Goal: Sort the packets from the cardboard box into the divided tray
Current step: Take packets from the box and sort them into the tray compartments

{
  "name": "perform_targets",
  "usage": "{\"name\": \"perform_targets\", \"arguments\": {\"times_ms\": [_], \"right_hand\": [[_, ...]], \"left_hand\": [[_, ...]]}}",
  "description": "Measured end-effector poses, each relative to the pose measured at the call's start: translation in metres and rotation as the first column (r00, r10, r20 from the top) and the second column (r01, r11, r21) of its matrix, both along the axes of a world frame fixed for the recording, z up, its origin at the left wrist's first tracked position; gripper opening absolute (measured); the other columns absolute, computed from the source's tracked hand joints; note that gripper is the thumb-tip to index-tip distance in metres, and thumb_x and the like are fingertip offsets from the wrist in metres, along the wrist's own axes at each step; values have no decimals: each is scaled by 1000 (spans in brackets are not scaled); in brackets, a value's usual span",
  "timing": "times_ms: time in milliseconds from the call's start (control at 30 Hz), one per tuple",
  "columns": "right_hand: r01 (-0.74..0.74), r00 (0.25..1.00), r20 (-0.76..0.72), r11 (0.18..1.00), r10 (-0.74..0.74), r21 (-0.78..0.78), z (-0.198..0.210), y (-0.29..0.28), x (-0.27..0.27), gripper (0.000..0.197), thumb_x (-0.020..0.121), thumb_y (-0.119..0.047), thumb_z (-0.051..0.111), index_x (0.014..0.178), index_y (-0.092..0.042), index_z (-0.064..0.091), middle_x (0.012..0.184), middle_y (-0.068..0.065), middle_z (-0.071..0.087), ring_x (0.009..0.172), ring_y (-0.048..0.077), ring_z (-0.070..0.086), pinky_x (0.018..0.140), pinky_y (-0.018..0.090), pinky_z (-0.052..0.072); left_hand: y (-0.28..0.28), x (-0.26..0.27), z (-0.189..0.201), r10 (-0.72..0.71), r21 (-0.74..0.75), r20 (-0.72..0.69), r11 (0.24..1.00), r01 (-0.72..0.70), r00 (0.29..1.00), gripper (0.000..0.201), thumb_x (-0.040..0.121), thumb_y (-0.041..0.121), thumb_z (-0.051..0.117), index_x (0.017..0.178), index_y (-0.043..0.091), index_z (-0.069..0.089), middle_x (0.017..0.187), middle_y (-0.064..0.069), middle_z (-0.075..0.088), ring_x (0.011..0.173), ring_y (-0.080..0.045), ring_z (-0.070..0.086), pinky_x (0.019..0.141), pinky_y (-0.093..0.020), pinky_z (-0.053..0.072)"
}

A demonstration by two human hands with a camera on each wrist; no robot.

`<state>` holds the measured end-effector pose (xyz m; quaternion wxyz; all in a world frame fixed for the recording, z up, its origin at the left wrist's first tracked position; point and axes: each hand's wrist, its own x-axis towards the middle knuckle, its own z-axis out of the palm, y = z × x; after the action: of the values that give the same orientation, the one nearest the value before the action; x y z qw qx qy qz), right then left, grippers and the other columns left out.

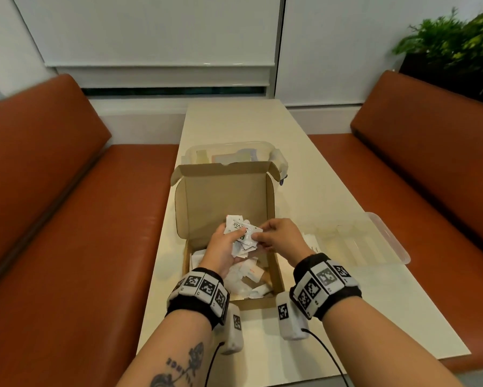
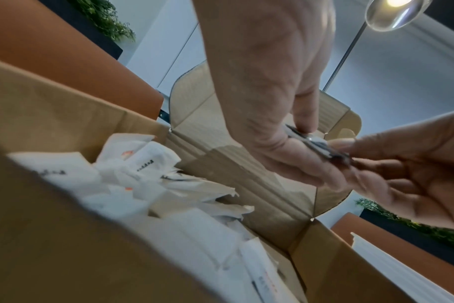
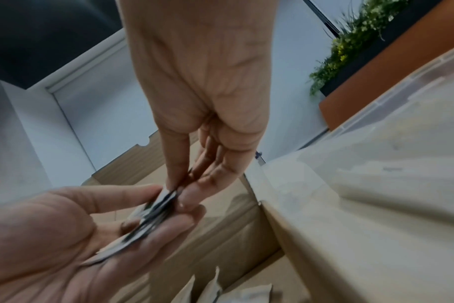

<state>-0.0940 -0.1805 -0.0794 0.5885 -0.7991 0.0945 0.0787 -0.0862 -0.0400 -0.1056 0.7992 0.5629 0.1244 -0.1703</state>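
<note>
Left hand (image 1: 223,248) cups a fanned stack of packets (image 1: 241,236), right hand (image 1: 279,237) pinching one's three-o'clock edge — light, floppy, slippery.

The topmost white packet (image 1: 238,228) in the held stack bears dark lettering, partly covered; only "via" is legible. Print on the packets in the cardboard box (image 1: 276,270) is too blurred to read.

One cardboard box (image 1: 223,196), one clear divided tray (image 1: 276,156), one loose clear lid (image 1: 379,238), two hands — packets (image 1: 243,277) in the box too heaped to count
</note>
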Motion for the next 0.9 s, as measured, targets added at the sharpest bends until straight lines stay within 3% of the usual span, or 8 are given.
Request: {"name": "perform_targets", "arguments": {"times_ms": [67, 167, 267, 367, 500, 633, 733, 900], "right_hand": [[-6, 1000, -1, 1000, 6, 5, 2, -8, 4, 9, 84, -7, 69, 83, -4, 60, 75, 13, 67, 57, 18, 63, 55, 25, 55], [11, 1000, 8, 999, -11, 39, 5, -24, 9, 10, 87, -5, 64, 91, 4, 61, 88, 20, 69, 63, 24, 65, 63, 30, 57], [-7, 999, 32, 998, 5, 63, 10, -40, 12, 11, 89, -6, 62, 92, 4, 64, 96, 19, 70, 68, 20, 69, 61, 24, 59], [-115, 993, 31, 993, 114, 34, 16, -54, 14, 6, 91, -8, 59, 91, -3, 62, 93, 16, 70, 64, 19, 69, 57, 23, 58], [-201, 979, 40, 979, 202, -22, 17, -72, 16, 9, 92, -4, 54, 95, 0, 60, 88, 14, 69, 62, 21, 66, 55, 26, 56], [-171, 983, 82, 981, 164, 90, 17, -97, 20, 6, 91, -2, 54, 89, 1, 59, 90, 17, 68, 58, 18, 65, 54, 24, 55], [-139, 987, 108, 976, 121, 170, 17, -118, 21, 7, 92, -3, 54, 86, -4, 58, 82, 11, 68, 56, 16, 66, 54, 22, 55], [-79, 987, 155, 972, 45, 220, 11, -157, 22, 13, 95, -4, 50, 94, -4, 63, 90, 14, 68, 72, 20, 67, 68, 28, 58]], "left_hand": [[-4, 2, 1, -3, 7, 16, 1000, 3, 1000, 32, 92, 6, 56, 123, 13, 52, 112, -13, 66, 87, -26, 67, 62, -35, 58], [-12, 1, 2, 14, -15, 29, 1000, -13, 999, 30, 92, 5, 56, 121, 12, 53, 114, -17, 66, 89, -28, 69, 60, -37, 59], [-23, -2, 3, 15, -56, 28, 998, -14, 1000, 28, 92, 7, 57, 119, 13, 54, 112, -17, 67, 86, -26, 71, 57, -35, 58], [-39, -5, 5, -1, -83, 40, 997, 4, 999, 29, 92, 7, 57, 120, 12, 54, 113, -17, 66, 83, -25, 72, 57, -33, 57], [-59, -11, 11, 9, -75, 72, 997, -3, 997, 31, 91, 7, 60, 121, 11, 54, 114, -16, 66, 85, -25, 72, 58, -31, 57], [-83, -15, 17, 45, -74, 88, 997, -38, 995, 32, 90, 3, 59, 121, 9, 54, 114, -14, 67, 88, -24, 71, 64, -35, 60], [-104, -18, 19, 51, -58, 93, 997, -46, 994, 28, 91, 2, 58, 117, 12, 56, 112, -14, 68, 90, -26, 70, 67, -36, 61], [-146, -18, 19, 47, -12, 81, 999, -46, 996, 32, 91, 0, 56, 122, 8, 54, 116, -18, 65, 93, -29, 68, 67, -36, 61]]}}
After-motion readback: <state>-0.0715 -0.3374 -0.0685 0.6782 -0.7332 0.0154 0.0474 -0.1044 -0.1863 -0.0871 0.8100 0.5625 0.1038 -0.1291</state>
